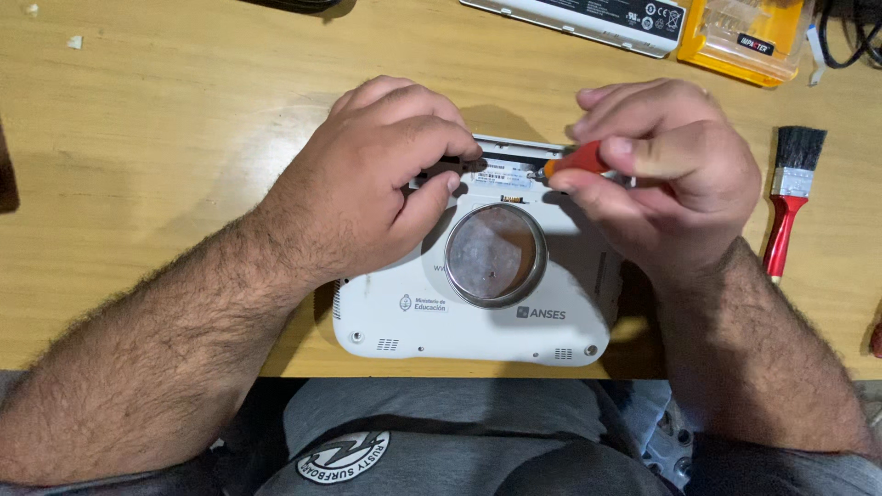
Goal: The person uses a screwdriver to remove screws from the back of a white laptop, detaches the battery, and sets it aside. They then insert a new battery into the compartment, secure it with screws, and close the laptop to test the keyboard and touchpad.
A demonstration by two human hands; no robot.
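A small white laptop [478, 335] lies upside down on the wooden table, its underside facing me. A round shallow metal lid [496, 255] sits on the middle of it. My right hand [666, 174] grips a screwdriver with an orange-red handle [577, 161], its tip pointing left into the open bay at the laptop's far edge. My left hand [377, 179] rests on the laptop's left part, thumb and forefinger pinched around the dark shaft near the tip. The tip itself is hidden by my fingers.
A paintbrush with red handle and black bristles [790, 197] lies to the right. At the far edge are a long white battery pack [588, 18] and a yellow clear-lidded plastic case [744, 37]. Black cables [850, 32] sit in the far right corner. The table edge [184, 367] runs near my lap.
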